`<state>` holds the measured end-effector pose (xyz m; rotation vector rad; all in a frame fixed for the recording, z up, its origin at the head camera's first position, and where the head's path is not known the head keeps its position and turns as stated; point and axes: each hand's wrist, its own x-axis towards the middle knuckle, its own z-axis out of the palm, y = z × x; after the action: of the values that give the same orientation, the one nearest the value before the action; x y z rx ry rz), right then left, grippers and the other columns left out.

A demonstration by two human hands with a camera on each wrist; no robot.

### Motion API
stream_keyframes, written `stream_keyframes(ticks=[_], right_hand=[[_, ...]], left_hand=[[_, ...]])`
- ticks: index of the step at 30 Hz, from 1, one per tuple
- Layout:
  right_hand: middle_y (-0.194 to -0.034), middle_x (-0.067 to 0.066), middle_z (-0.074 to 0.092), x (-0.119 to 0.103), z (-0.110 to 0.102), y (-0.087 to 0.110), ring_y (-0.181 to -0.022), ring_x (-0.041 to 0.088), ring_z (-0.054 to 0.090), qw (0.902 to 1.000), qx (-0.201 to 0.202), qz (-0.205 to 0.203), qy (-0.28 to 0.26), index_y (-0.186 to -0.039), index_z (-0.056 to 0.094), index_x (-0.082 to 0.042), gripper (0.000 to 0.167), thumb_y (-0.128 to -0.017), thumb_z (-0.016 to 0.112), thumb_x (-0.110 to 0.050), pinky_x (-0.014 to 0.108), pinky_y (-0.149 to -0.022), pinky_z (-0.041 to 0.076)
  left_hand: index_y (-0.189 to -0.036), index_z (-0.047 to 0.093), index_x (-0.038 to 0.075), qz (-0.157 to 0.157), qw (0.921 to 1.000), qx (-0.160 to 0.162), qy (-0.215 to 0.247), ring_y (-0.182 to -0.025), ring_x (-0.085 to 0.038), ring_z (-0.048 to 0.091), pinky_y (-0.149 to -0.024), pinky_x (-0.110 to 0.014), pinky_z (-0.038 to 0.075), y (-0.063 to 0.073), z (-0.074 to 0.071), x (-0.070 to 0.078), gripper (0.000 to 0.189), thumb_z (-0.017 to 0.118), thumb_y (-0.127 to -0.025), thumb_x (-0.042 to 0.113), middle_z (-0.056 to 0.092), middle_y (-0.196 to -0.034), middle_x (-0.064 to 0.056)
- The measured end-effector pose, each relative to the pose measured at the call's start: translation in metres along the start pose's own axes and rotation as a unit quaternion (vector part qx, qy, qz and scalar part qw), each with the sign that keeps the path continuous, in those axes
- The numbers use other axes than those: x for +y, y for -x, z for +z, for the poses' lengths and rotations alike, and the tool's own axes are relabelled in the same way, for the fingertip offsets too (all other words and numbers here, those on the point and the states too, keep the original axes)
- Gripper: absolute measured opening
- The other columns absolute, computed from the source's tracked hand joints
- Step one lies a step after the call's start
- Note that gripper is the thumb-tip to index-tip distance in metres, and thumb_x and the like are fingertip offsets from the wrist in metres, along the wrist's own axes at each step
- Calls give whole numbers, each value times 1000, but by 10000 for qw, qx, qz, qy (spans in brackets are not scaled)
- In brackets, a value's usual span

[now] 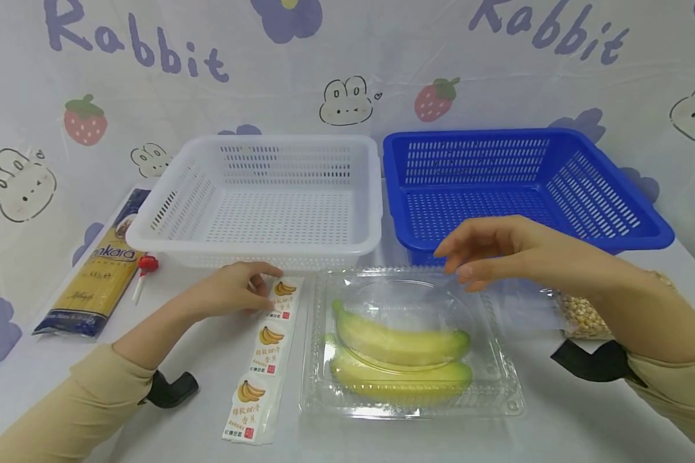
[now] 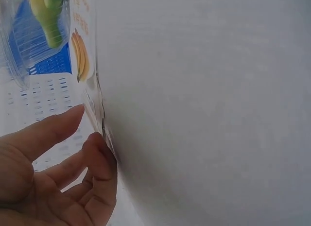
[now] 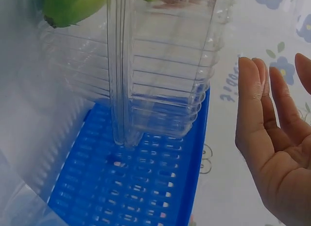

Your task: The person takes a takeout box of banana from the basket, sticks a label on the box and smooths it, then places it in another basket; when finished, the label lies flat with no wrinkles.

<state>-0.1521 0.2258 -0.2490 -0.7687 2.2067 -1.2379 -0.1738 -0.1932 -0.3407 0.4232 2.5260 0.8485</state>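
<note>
My left hand (image 1: 234,290) is at the top end of a strip of banana stickers (image 1: 268,350). In the left wrist view its thumb and bent forefinger stand apart, the forefinger right at the strip's edge. To the right of the strip lies a closed clear plastic clamshell box (image 1: 402,410) with green-yellow bananas (image 1: 402,337) inside. My right hand (image 1: 498,251) hovers over the box's far right corner, fingers loosely bent and holding nothing. In the right wrist view the same hand is apart from the box.
A white basket (image 1: 255,247) and a blue basket (image 1: 533,244) stand behind. At the left lie a pasta packet (image 1: 95,276) and a red lollipop (image 1: 147,263). A bag of corn kernels (image 1: 582,318) sits partly under my right forearm. A printed cloth hangs at the back.
</note>
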Motion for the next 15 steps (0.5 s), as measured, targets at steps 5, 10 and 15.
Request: stream_keyframes(ticks=[5, 10, 15], right_hand=[[-118, 11, 65, 1, 3, -4, -108, 26, 66, 9999, -92, 12, -103, -126, 59, -12, 29, -97, 62, -16, 36, -87, 60], [-117, 7, 65, 2, 5, -7, -105, 22, 68, 9997, -218, -32, -122, -127, 58, -12, 30, -97, 61, -16, 34, -86, 60], [-116, 9, 65, 2, 7, -8, -103, 22, 69, 9994, -340, -46, -73, -128, 57, -11, 31, -98, 60, -15, 32, -87, 60]], left_hand=[[-134, 53, 0, 51, 9998, 47, -188, -69, -13, 53, -62, -25, 44, 0, 2, 1, 55, 73, -85, 14, 60, -85, -6], [-131, 55, 2, 165, 9989, 154, -418, -71, -13, 52, -61, -25, 44, 1, 3, 1, 53, 74, -84, 13, 60, -87, -7], [-127, 56, 2, 296, 9976, 192, -590, -71, -12, 52, -61, -24, 43, 1, 4, 2, 50, 76, -83, 13, 60, -88, -7]])
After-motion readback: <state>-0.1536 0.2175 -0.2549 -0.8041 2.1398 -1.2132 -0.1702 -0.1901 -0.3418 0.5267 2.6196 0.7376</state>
